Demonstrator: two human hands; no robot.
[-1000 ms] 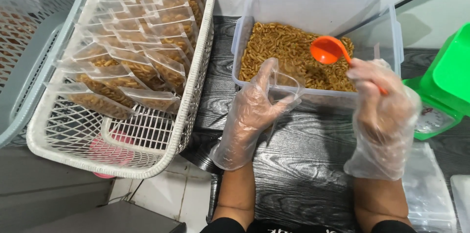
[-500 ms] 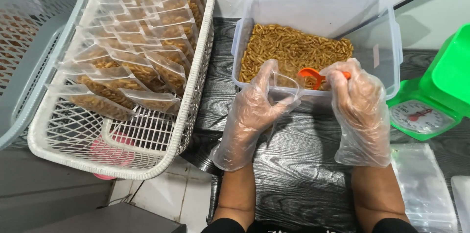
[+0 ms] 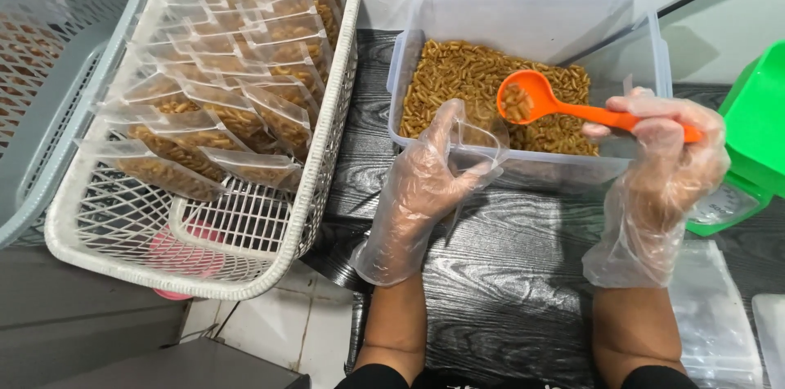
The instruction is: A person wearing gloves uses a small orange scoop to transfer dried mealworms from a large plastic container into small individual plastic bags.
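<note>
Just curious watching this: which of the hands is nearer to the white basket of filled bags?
The left hand. It holds a small clear bag just right of the white basket; the right hand grips the orange scoop farther right.

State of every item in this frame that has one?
Left hand: gloved, holding small clear bag open.
Right hand: gloved, gripping orange scoop, partly loaded.
Clear tub: lidless, partly full of brown pieces.
White basket: holds rows of filled bags.

- Our tub [image 3: 523, 21] sits on the counter [image 3: 491, 274], a basket [image 3: 327, 152] of filled bags [image 3: 245, 103] to its left.
- Our scoop [image 3: 540, 103] hangs over the tub.
</note>
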